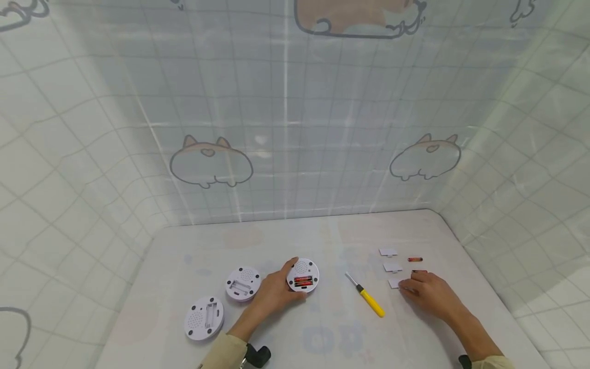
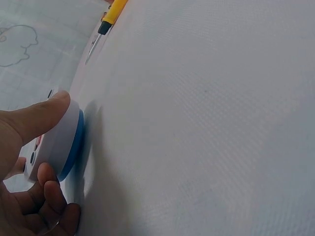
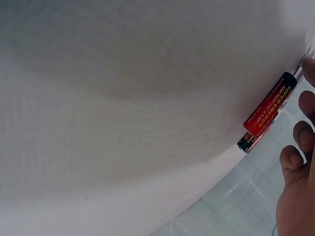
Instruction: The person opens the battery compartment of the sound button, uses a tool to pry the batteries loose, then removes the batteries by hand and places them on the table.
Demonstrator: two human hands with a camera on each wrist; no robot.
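Note:
My left hand [image 1: 273, 293] grips a round white device [image 1: 301, 265] by its side, thumb and fingers spread around the rim. Two red-and-black batteries [image 1: 302, 281] lie in its open compartment; in the left wrist view its underside is blue. Over on the right, my right hand [image 1: 430, 294] pinches the edge of a small white battery cover [image 1: 393, 283], the nearest of three in a column. Beside those fingers lies a loose red battery [image 3: 270, 104], with another battery [image 1: 415, 259] farther back. The right fingers partly hide the cover.
Two more round white devices, one nearer [image 1: 204, 318] and one farther [image 1: 243, 283], lie left with vacant battery slots. A yellow-handled screwdriver [image 1: 371, 302] lies between my hands. Two other covers, one behind [image 1: 388, 251] the other [image 1: 392, 267], sit at right. Patterned curtain walls [image 1: 286, 128] enclose the table.

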